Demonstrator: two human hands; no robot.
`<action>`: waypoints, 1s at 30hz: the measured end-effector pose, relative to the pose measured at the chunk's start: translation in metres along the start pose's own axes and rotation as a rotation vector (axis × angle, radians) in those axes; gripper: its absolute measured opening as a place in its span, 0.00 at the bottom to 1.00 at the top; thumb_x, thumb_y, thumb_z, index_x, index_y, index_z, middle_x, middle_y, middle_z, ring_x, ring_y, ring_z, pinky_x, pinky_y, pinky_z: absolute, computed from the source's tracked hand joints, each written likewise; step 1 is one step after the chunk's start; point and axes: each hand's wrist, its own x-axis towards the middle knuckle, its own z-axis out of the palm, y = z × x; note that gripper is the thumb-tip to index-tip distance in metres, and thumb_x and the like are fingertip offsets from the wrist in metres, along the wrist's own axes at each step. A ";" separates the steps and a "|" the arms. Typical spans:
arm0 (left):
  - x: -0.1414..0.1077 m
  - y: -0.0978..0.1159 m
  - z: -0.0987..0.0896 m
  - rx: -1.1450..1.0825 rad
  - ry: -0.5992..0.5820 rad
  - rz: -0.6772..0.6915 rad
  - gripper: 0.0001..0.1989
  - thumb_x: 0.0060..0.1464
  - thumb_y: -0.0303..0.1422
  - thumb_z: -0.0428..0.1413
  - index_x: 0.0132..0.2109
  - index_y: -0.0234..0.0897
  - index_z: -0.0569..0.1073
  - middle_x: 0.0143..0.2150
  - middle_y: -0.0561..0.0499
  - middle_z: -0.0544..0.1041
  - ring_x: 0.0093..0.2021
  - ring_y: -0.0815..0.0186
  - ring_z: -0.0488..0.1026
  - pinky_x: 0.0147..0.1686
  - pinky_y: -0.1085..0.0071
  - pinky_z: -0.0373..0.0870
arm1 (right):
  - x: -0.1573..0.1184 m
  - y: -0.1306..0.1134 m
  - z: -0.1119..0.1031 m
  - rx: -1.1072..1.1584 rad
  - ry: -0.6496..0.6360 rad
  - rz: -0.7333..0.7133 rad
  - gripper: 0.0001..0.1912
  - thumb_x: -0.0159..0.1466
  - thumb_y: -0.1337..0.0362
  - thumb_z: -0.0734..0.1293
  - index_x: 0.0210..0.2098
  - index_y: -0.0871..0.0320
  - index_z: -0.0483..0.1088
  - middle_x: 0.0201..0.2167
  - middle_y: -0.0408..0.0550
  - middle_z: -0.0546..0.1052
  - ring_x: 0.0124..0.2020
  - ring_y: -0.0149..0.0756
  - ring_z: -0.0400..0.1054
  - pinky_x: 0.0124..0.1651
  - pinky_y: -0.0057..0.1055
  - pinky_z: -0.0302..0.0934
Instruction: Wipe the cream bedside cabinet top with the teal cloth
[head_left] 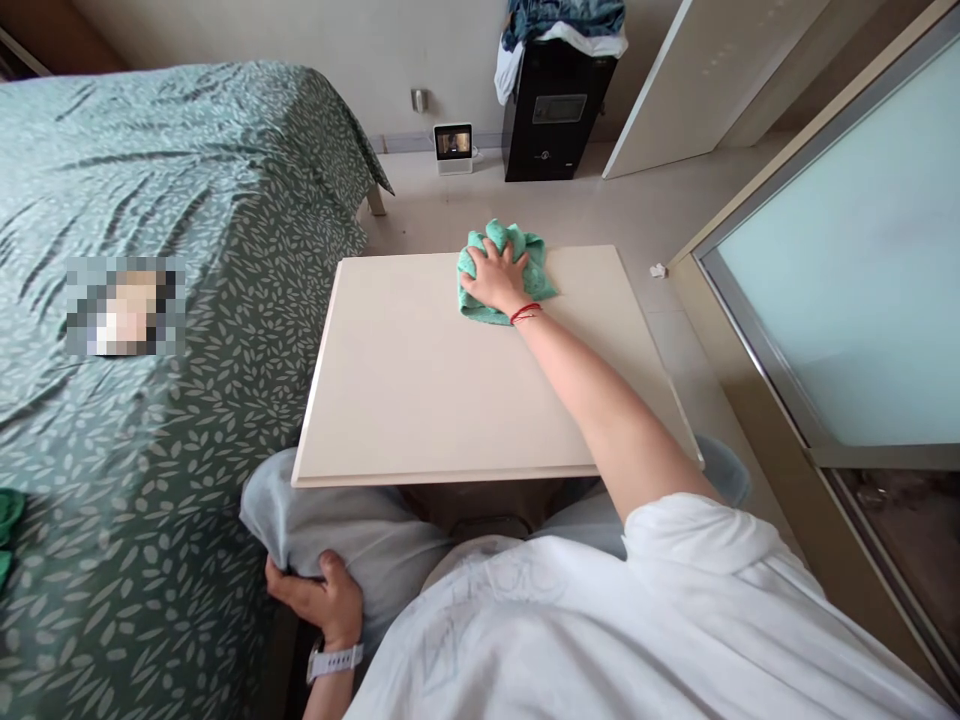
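Note:
My right hand (495, 275) lies with fingers spread on top of a green cloth (480, 305), pressing it flat near the far edge of a cream table (420, 390). A red string circles that wrist. Beside my left thigh, my left hand (326, 598) rests on the light jeans (330, 510), its thumb and fingers apart and nothing seen in it. A watch with a pale strap (335, 661) is on the left wrist.
A bed (225, 400) with a green leaf-patterned cover stands at left. Beyond the table are a small screen device (454, 146) and a black cabinet (551, 115) bearing folded clothes (562, 18). An open door (697, 75) and a glass-panelled sliding door (847, 270) are at right.

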 end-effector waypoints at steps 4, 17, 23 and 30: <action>-0.003 0.000 -0.002 -0.011 -0.011 0.000 0.54 0.56 0.49 0.62 0.80 0.21 0.60 0.80 0.12 0.64 0.85 0.22 0.62 0.86 0.32 0.57 | 0.010 -0.053 0.005 0.020 -0.018 -0.065 0.37 0.81 0.55 0.62 0.85 0.61 0.69 0.91 0.69 0.62 0.88 0.86 0.51 0.81 0.95 0.44; -0.007 0.002 -0.007 0.009 -0.009 0.039 0.52 0.61 0.54 0.60 0.80 0.21 0.61 0.78 0.12 0.66 0.83 0.16 0.63 0.84 0.23 0.60 | 0.046 -0.160 0.030 0.074 -0.099 -0.316 0.37 0.84 0.50 0.64 0.87 0.57 0.68 0.95 0.52 0.56 0.89 0.77 0.49 0.85 0.80 0.47; -0.007 0.002 -0.008 0.018 0.004 0.052 0.54 0.61 0.55 0.60 0.81 0.21 0.63 0.79 0.11 0.67 0.84 0.16 0.63 0.85 0.25 0.59 | 0.060 -0.182 0.033 0.075 -0.128 -0.364 0.37 0.82 0.51 0.65 0.86 0.52 0.71 0.92 0.51 0.64 0.86 0.74 0.57 0.85 0.82 0.50; -0.003 0.014 -0.018 0.026 0.019 -0.016 0.60 0.57 0.58 0.59 0.81 0.13 0.63 0.79 0.08 0.66 0.85 0.14 0.62 0.86 0.25 0.57 | 0.064 -0.189 0.032 0.081 -0.114 -0.357 0.35 0.81 0.50 0.65 0.84 0.49 0.75 0.90 0.49 0.68 0.86 0.73 0.58 0.86 0.84 0.51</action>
